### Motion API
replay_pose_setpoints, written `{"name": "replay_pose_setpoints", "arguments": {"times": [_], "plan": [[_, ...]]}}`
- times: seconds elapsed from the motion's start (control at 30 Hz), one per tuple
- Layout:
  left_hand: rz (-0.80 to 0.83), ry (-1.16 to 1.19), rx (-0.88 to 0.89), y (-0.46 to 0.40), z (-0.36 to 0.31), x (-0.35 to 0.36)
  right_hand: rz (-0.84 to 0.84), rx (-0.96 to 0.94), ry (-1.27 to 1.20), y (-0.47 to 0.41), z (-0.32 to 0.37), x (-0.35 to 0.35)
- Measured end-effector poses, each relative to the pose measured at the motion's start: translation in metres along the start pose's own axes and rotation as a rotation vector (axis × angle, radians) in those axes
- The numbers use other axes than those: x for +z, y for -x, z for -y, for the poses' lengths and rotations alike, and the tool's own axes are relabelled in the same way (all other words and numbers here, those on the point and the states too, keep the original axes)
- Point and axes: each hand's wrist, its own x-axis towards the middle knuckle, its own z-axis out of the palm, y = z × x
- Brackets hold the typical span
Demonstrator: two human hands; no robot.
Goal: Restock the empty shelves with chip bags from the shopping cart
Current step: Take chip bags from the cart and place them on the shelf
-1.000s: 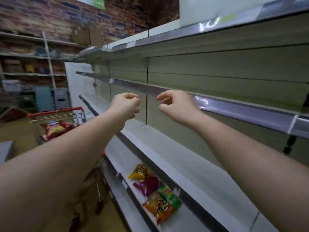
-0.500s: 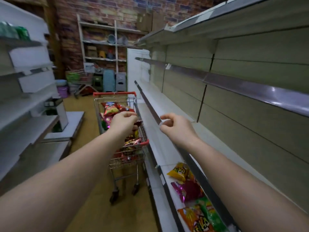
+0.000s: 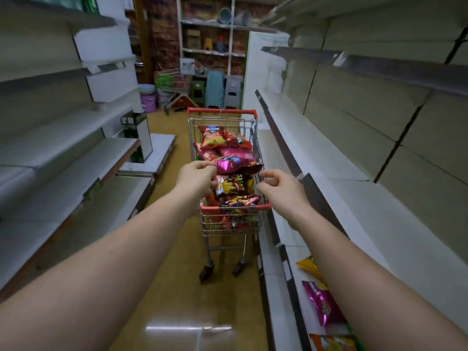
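Note:
A small wire shopping cart (image 3: 249, 113) with red trim stands in the aisle ahead, piled with chip bags. On top lies a magenta chip bag (image 3: 231, 165), with a dark brown bag (image 3: 231, 186) under it and a red bag (image 3: 211, 136) farther back. My left hand (image 3: 196, 177) reaches over the cart's near end and pinches the magenta bag's left edge. My right hand (image 3: 278, 188) hovers by the cart's right rim, fingers loosely curled, holding nothing. On the bottom right shelf (image 3: 272, 274) lie a yellow bag (image 3: 307, 266), a magenta bag (image 3: 320, 302) and an orange bag (image 3: 331, 342).
Bare white shelves (image 3: 329, 158) run along the right of the aisle, and more shelving (image 3: 63, 153) lines the left. At the far end stand stacked plastic stools (image 3: 215, 88), another cart (image 3: 174, 81) and a rack against a brick wall. The floor is tan tile.
My view swung left from the right-hand shelves to the cart. Both hands came down from the shelf rail to the cart, and my left hand now meets the magenta bag.

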Motion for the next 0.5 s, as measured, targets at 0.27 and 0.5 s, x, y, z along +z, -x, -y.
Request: {"name": "replay_pose_setpoints", "arguments": {"times": [0.27,0.5], "plan": [[0.061,0.006,-0.112,-0.150,0.026,-0.009,0.002,0.141,-0.079,-0.136,-0.020,0.088],[0.107,0.054,-0.217,-0.268,0.040,-0.003,0.001,0.336,-0.254,-0.230,-0.035,0.141]]}}
